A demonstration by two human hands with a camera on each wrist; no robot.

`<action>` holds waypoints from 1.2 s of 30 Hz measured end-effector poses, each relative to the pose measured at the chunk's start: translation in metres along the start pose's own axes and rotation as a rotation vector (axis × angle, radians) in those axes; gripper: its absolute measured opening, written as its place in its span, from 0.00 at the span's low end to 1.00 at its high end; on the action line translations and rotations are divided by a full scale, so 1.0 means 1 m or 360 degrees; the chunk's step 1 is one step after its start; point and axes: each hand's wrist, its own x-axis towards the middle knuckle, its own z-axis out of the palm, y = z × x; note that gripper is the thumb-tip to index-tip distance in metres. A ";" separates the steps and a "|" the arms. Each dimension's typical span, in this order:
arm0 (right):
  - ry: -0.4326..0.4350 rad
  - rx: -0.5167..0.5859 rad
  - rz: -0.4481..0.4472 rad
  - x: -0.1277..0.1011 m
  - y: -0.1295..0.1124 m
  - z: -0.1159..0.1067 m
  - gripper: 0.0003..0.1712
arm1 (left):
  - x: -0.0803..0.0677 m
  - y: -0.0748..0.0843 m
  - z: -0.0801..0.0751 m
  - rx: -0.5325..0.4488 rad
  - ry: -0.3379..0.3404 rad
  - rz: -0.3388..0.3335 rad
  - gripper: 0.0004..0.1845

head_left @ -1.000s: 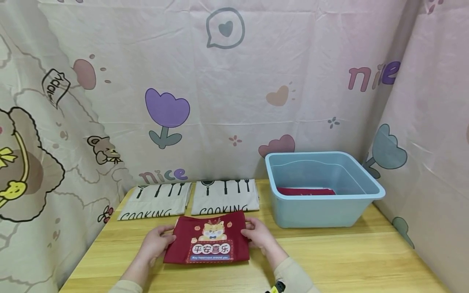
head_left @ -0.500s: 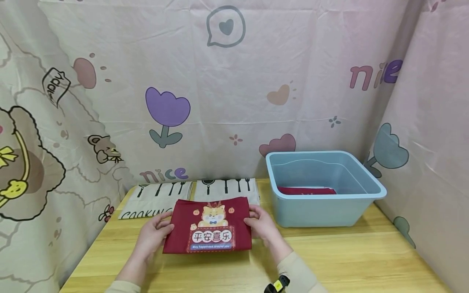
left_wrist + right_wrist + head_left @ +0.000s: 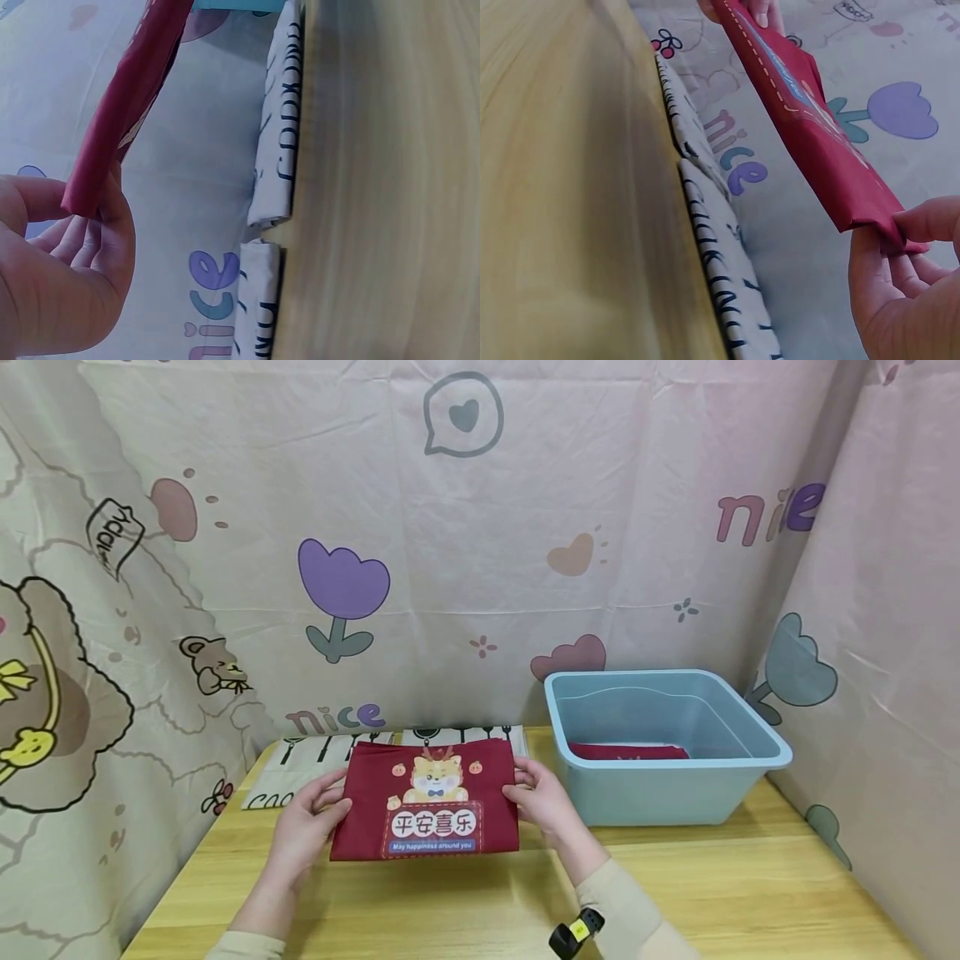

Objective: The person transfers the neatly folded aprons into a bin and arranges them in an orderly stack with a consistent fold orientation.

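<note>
A dark red cloth, folded into a flat, wide rectangle, is held up clear of the table. The fingers of the left hand pinch its edge at 9 o'clock; those of the right hand pinch it at 3 o'clock. Its printed side faces up toward the head view: towards 12 o'clock, a cartoon dog with antlers and a blue bow tie; below it, four dark characters on white circles; towards 6 o'clock, a blue strip reading "May happiness around you". Dashed stitching-like lines frame the lettering. Folded layers show at its edge in the left wrist view.
</note>
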 end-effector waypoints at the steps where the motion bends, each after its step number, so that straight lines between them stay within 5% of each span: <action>1: 0.0006 -0.0002 -0.0004 0.000 -0.003 0.000 0.27 | 0.000 0.002 -0.001 -0.0015 -0.0005 0.0006 0.28; 15: -0.0039 -0.0035 -0.0139 0.003 -0.039 -0.004 0.27 | 0.001 0.033 -0.004 -0.0114 0.0028 0.0199 0.28; 24: -0.0074 -0.0064 -0.0217 0.000 -0.061 -0.011 0.27 | 0.000 0.045 0.003 -0.0284 0.0009 0.0276 0.28; 36: -0.0029 -0.0159 -0.0278 -0.001 -0.082 -0.037 0.28 | 0.006 0.069 0.023 -0.0311 -0.0032 0.0358 0.27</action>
